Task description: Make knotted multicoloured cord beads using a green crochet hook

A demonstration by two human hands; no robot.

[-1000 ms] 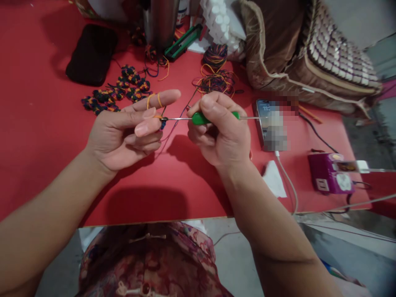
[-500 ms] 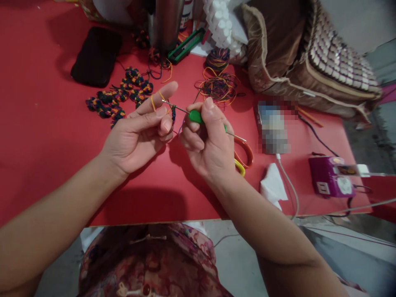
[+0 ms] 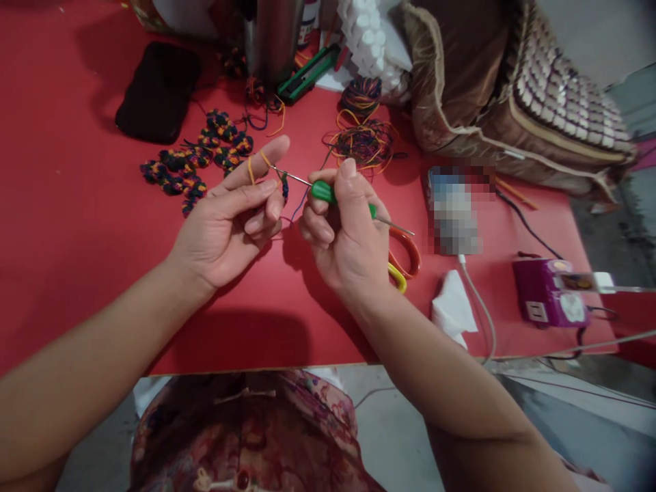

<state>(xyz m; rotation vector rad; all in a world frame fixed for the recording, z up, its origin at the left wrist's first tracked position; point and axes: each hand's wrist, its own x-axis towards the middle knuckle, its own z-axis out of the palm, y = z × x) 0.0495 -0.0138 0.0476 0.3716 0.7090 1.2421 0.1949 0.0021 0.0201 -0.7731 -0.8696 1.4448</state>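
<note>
My right hand (image 3: 348, 229) is closed around the green handle of a crochet hook (image 3: 324, 193), its thin metal shaft pointing left toward my other hand. A second metal end sticks out behind the handle. My left hand (image 3: 230, 219) pinches a small dark crocheted piece (image 3: 285, 188), with orange yarn (image 3: 251, 171) looped over the raised forefinger. The hook's tip is at the yarn beside that finger; whether it has caught a strand I cannot tell. Behind my left hand lies a multicoloured crocheted strip (image 3: 179, 164). Loose tangled yarn (image 3: 363, 145) lies beyond my right hand, next to a wound ball (image 3: 361, 96).
Scissors (image 3: 406, 253) with orange and yellow handles lie partly behind my right hand. A black phone-like object (image 3: 158, 92) is at the left. A metal flask (image 3: 279, 41), a brown bag (image 3: 461, 89), white tissue (image 3: 454, 307) and a purple power box (image 3: 543, 294) also occupy the red table (image 3: 76, 273).
The hook has drawn slightly to the right of the left forefinger, and its shaft has tilted a little. My left fingers and the crocheted piece have shifted slightly left.
</note>
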